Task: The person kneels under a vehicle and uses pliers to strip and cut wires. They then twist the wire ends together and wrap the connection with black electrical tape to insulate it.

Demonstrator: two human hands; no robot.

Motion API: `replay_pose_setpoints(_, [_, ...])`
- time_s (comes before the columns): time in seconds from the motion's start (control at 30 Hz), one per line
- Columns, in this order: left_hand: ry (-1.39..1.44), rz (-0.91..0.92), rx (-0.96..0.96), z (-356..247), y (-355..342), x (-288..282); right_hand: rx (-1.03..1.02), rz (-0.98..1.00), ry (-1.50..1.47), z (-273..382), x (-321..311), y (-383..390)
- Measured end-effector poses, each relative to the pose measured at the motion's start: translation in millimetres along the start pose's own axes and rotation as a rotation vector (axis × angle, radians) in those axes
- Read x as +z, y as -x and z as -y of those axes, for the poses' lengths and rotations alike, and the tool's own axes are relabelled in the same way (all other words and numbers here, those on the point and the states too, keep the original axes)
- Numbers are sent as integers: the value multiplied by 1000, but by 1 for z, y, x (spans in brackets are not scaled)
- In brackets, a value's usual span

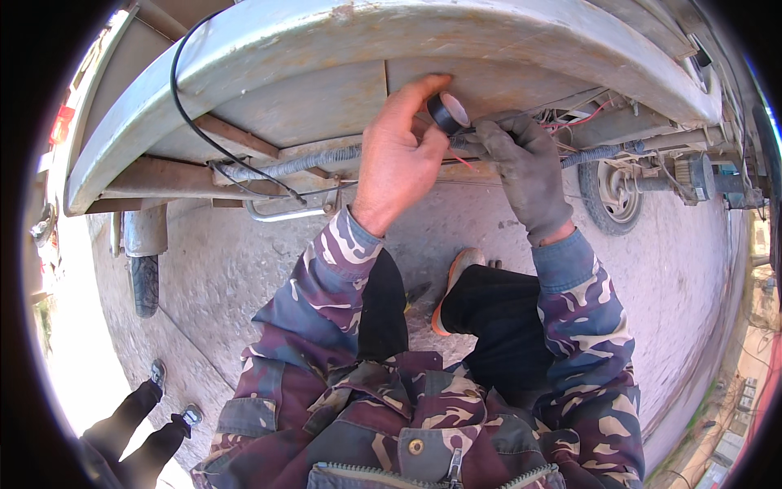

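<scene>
My bare left hand (395, 159) holds a roll of black electrical tape (442, 114) between thumb and fingers, its pale core facing right. Close beside it, my right hand (528, 175), in a grey glove, has its fingers closed at the wire bundle (314, 160). A dark strip reaches from the roll towards the gloved fingertips, which partly hide the bundle. The bundle runs sideways under a vehicle's metal body, wrapped in grey to the left and to the right of my hands. A short red wire end (463, 160) sticks out below the roll.
A rusty, curved metal frame (309, 45) arches above my hands. Loose red wires (582, 122) hang to the right, and a black cable (181, 102) loops over the frame at left. Wheels (612, 196) stand beneath. Another person's legs (134, 416) show at lower left.
</scene>
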State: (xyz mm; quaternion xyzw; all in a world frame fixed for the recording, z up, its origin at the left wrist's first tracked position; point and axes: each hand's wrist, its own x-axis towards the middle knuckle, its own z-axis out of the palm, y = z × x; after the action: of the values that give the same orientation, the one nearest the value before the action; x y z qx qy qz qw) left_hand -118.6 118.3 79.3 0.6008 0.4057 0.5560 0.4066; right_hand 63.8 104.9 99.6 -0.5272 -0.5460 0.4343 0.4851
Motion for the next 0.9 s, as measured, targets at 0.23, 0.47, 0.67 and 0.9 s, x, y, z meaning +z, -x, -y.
replay_pose_setpoints(0.23, [-187, 6, 315, 0, 3, -6, -57, 4, 91, 0, -2, 0])
replay_pose_setpoints(0.47, [-102, -36, -128, -6, -4, 1, -119, -38, 132, 1, 1, 2])
replay_pose_setpoints(0.67, [-238, 91, -5, 5, -11, -6, -173, -31, 161, -4, -2, 0])
replay_pose_setpoints(0.9, [-357, 242, 108, 4, -7, -11, -85, 19, 188, 1, -8, -2])
